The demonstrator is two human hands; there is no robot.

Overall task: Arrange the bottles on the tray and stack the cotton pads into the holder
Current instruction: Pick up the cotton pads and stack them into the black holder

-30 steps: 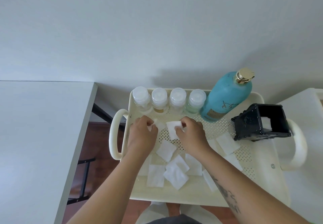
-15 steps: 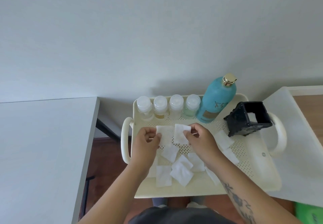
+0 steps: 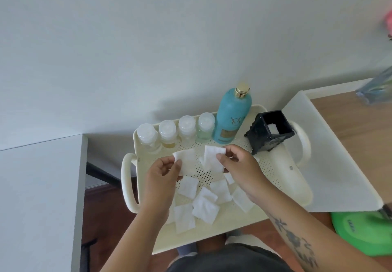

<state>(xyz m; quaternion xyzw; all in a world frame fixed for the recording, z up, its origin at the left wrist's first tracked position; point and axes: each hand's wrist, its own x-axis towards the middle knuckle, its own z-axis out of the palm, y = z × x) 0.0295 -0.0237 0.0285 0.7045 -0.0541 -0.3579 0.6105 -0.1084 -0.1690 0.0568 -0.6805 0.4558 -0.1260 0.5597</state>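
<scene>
A cream perforated tray (image 3: 282,178) holds several small clear bottles (image 3: 167,132) in a row along its far rim, beside a tall turquoise bottle (image 3: 232,119) with a gold cap. A black square holder (image 3: 268,132) stands at the tray's far right with a white pad inside. My left hand (image 3: 163,178) pinches one white cotton pad (image 3: 186,161) above the tray. Just to its right, my right hand (image 3: 239,165) pinches another cotton pad (image 3: 212,158). Several loose pads (image 3: 203,201) lie scattered on the tray below my hands.
A white table (image 3: 38,187) lies to the left, and a white board (image 3: 331,155) on a wooden surface to the right. A green object (image 3: 360,231) sits low at the right. Dark wood floor shows under the tray.
Both hands have lifted off the tray, each raising a cotton pad. The view has shifted, so the tray now sits lower and further right in it.
</scene>
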